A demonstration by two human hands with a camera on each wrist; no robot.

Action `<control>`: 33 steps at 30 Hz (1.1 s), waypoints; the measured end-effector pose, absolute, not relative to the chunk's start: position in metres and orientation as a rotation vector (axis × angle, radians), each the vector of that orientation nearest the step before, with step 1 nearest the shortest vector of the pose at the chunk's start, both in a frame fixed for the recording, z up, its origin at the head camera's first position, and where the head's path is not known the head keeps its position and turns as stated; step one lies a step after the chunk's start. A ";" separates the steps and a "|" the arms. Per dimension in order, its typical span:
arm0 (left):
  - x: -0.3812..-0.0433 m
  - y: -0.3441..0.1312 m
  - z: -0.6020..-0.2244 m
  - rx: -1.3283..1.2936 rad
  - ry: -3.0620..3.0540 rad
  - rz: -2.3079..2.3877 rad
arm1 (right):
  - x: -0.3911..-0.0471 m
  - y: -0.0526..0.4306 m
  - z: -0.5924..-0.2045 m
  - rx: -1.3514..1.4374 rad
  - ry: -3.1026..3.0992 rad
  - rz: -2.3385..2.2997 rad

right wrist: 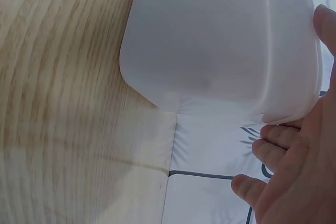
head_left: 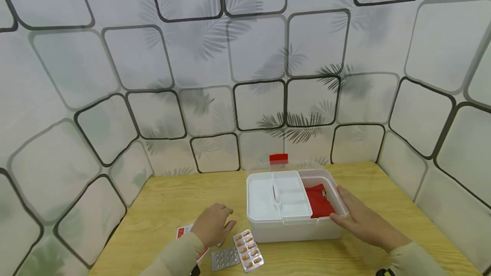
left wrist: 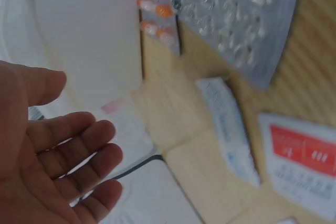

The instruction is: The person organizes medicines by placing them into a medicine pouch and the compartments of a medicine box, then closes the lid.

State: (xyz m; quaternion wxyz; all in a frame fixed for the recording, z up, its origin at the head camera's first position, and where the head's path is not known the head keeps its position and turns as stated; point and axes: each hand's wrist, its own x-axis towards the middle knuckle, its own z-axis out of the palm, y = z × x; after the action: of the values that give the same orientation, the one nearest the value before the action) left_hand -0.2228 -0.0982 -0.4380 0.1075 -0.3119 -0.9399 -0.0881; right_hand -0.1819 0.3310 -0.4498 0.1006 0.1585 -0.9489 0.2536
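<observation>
A translucent white storage box (head_left: 291, 231) stands on the table, a white tray with a handle (head_left: 261, 195) filling its left part. In the right part lies a red zipped pouch (head_left: 319, 201). My right hand (head_left: 364, 220) rests against the box's right rim, thumb near the front corner and fingers extended along the side. My left hand (head_left: 215, 225) hovers left of the box, fingers loosely bent with nothing in them. Below it lie a blister pack of orange capsules (head_left: 248, 250), a silver blister pack (head_left: 224, 259) and a small white packet (left wrist: 228, 129).
A white and red medicine carton (left wrist: 304, 166) lies beyond the small packet, partly covered by my left arm in the head view. Behind the box, a red tab (head_left: 278, 159) sticks up. A patterned cloth (head_left: 261, 105) walls the wooden table (head_left: 192, 191) at the back and sides.
</observation>
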 end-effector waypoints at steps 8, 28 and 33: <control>-0.226 -0.099 -0.462 -0.788 -2.948 -0.474 | -0.183 0.328 -0.452 0.474 -2.780 0.783; -0.241 -0.103 -0.488 -0.526 -3.112 -0.922 | -0.171 0.311 -0.453 0.473 -2.647 0.515; -0.239 -0.098 -0.482 -0.510 -3.128 -0.845 | -0.147 0.273 -0.434 0.604 -2.367 0.388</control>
State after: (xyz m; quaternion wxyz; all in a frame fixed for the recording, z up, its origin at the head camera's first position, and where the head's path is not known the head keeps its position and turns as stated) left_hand -0.2394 -0.0979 -0.4823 -0.0691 -0.1550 -0.9514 -0.2571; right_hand -0.1472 0.2727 -0.4340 0.3279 0.2308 -0.9041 0.1480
